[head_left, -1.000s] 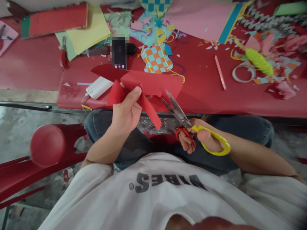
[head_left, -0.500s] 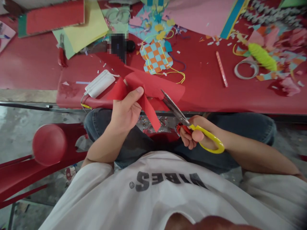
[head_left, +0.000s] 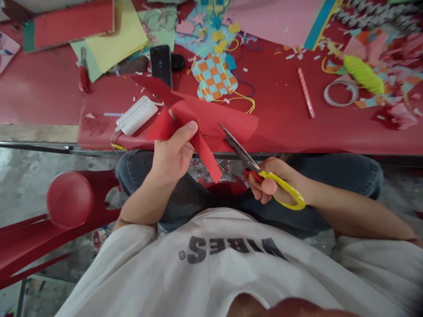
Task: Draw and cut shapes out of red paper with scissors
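Note:
My left hand point(head_left: 176, 152) pinches a sheet of red paper point(head_left: 211, 114) between thumb and fingers, above the table's near edge. The paper is cut into flaps, and one strip hangs down over my lap. In my right hand point(head_left: 272, 176) is a pair of scissors point(head_left: 243, 152) with yellow and red handles. Their blades point up and left, and the tips meet the paper's lower edge right of my left thumb. Part of the blades may lie behind the paper; I cannot tell how far they are parted.
On the red table point(head_left: 277, 101) lie a woven orange-and-blue paper piece point(head_left: 214, 77), a phone point(head_left: 161, 64), a white power bank point(head_left: 137, 115), a utility knife point(head_left: 83, 72), a pink pencil point(head_left: 306, 92), a tape roll point(head_left: 340, 93) and yellow yarn point(head_left: 363, 75). A red stool point(head_left: 69, 199) stands at left.
The scissors have moved slightly left and up, with their tips further along the red paper. My left hand keeps its hold almost unmoved.

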`<state>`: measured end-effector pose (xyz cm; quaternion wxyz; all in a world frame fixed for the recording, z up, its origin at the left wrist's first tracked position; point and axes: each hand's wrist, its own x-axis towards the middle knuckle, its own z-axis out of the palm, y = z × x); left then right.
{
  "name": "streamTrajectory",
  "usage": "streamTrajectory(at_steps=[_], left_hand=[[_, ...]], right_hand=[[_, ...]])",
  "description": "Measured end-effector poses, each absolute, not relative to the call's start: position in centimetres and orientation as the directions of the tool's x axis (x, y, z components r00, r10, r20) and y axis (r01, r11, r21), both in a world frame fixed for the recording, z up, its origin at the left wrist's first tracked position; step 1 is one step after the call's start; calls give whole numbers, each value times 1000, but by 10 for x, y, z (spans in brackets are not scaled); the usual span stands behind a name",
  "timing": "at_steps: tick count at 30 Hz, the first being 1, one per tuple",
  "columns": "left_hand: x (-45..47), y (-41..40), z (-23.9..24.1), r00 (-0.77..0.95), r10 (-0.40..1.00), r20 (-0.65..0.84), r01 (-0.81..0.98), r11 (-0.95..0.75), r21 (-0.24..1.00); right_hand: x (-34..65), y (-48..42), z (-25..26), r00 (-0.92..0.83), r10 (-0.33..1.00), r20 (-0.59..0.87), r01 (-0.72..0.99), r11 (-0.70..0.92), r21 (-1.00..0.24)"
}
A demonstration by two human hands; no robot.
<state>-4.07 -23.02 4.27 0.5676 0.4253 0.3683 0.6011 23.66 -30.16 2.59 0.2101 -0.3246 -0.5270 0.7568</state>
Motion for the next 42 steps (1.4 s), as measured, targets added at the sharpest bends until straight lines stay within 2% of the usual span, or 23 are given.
streamTrajectory(at_steps=[14,35,42], left_hand=[[-41,-232,40,-10,995,101,-356,-98,929],[-36,-237,30,-126,971,202,-262,-229,938],[-33,-248,36,-113,992,58,-358,-95,929]], right_hand=[[234,-301,28,-668,669,-326,66,-383,-921],[243,-297,25,-685,694,-223,-4,-309,-951],[245,-289,37,-698,693,-178,11,-239,-971]])
